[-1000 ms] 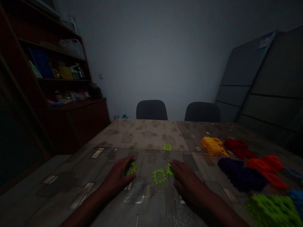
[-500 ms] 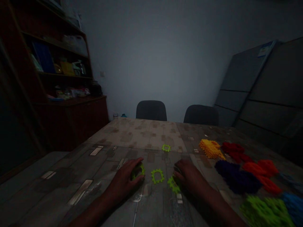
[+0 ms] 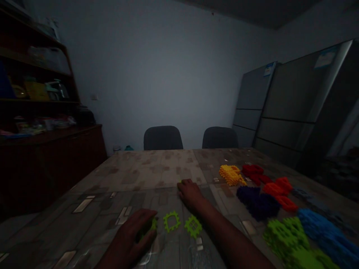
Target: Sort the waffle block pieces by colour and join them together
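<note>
My left hand curls around a green interlocking building piece on the table, its thumb and fingers on either side. To its right lies a green square frame piece with a large opening and toothed edges. Beside that rests a green toothed piece with a cross-barred window. Farther forward, my right hand is bent down over another green piece; only a sliver of it shows at the fingertips, and the rest is hidden.
On the right lie piles of building pieces: yellow, dark red, orange, purple, blue and green. Two chairs stand behind the patterned table. A refrigerator is at right.
My right hand has left the cross-barred piece and moved forward onto the far green piece. My left hand stays around its piece. The view has turned to the right.
</note>
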`<state>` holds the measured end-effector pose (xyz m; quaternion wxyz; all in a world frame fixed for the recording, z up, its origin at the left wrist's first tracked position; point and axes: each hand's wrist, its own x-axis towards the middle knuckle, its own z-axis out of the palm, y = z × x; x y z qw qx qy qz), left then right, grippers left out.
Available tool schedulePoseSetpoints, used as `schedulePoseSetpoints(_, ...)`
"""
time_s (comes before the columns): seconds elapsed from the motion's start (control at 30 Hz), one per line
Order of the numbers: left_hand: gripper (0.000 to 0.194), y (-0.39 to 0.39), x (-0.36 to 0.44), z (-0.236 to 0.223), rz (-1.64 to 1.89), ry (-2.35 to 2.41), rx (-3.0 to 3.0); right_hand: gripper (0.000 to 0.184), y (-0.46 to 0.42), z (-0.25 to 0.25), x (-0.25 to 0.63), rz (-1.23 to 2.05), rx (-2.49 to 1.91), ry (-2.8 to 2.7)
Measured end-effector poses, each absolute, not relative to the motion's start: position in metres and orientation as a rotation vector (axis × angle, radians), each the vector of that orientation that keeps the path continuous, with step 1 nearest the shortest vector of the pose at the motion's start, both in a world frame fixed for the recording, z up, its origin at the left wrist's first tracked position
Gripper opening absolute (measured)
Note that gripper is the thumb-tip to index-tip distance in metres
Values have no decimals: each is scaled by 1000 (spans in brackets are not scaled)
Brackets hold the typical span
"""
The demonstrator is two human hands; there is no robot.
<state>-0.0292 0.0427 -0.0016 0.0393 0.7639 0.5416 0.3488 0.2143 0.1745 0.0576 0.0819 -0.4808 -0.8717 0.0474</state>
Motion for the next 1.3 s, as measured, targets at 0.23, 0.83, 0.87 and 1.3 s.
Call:
schedulePoseSetpoints(0.23,35,45,-27,10,1075,1607,2313,29,134,65,259,141,-1536,-2550)
schedulePoseSetpoints(0.83,40,40,-11,10,1242,1518,2119,34,108,51,278,166,-1573,-2406)
schedulePoseSetpoints(0.87,41,42,-11,9,1236,1493,2106,34,107,53,278,173,-1579,-2394)
schedulePoseSetpoints(1.3,38,46,-22,20,1176,1662,2143,43,113,62,316,470,-1696,-2191)
